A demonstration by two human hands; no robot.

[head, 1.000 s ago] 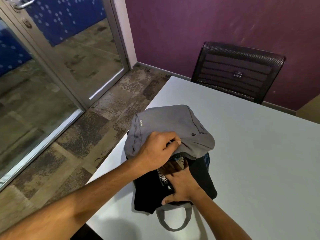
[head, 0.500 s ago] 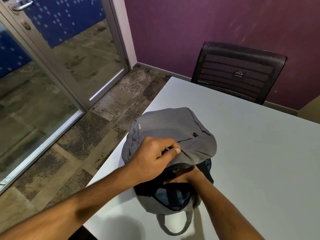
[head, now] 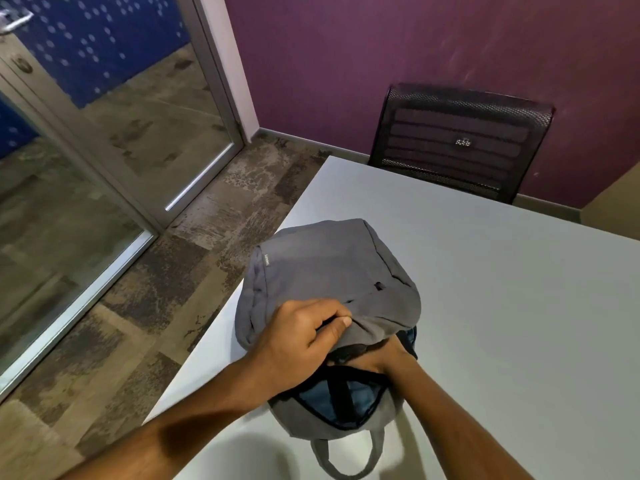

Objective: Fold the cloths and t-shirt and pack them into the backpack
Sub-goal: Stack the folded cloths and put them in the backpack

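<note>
A grey backpack (head: 329, 271) lies on the white table (head: 519, 306) near its left edge, with its mouth facing me and blue lining (head: 332, 400) showing inside. My left hand (head: 298, 337) pinches the upper flap of the opening and holds it up. My right hand (head: 377, 358) reaches into the bag under that flap, so its fingers are hidden. No cloth or t-shirt shows outside the bag. The bag's grey carry loop (head: 346, 462) lies toward me.
A black mesh chair (head: 460, 143) stands at the table's far side against a purple wall. A glass door (head: 104, 133) and patterned carpet (head: 173, 289) lie to the left, beyond the table's left edge.
The black t-shirt that my right hand pressed at the bag's mouth has gone inside. My right hand has pushed deeper under the flap. My left hand keeps its pinch.
</note>
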